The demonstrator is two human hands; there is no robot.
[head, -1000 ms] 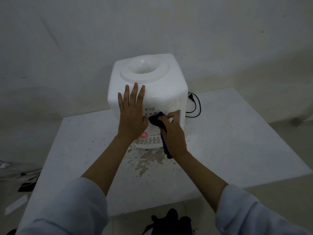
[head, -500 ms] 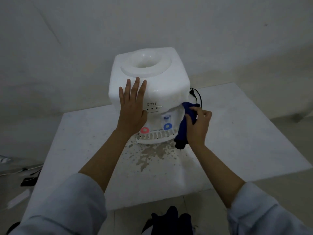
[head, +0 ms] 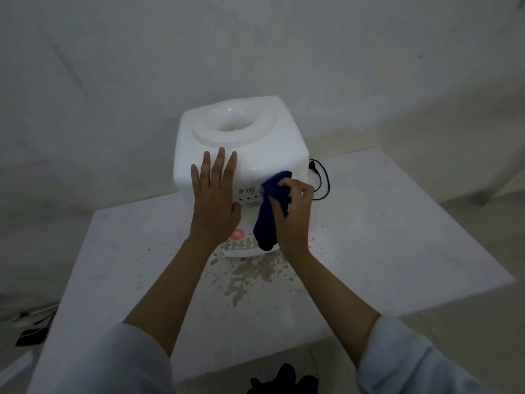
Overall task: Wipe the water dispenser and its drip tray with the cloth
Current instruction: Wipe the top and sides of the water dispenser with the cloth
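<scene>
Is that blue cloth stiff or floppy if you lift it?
Probably floppy: the blue cloth droops below the right hand gripping it. Likely light, since a few fingers hold it. Probably not slippery; it bunches against the water dispenser.

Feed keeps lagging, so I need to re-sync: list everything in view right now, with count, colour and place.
water dispenser: 1, white, back middle of table
drip tray: 1, white, at dispenser's front base
cloth: 1, dark blue, against dispenser front
red tap ring: 1, above tray
power cord: 1, black, right of dispenser
table: 1, white, stained in front of tray
dark items: floor, lower left
left hand: flat on dispenser front
right hand: grips cloth
</scene>
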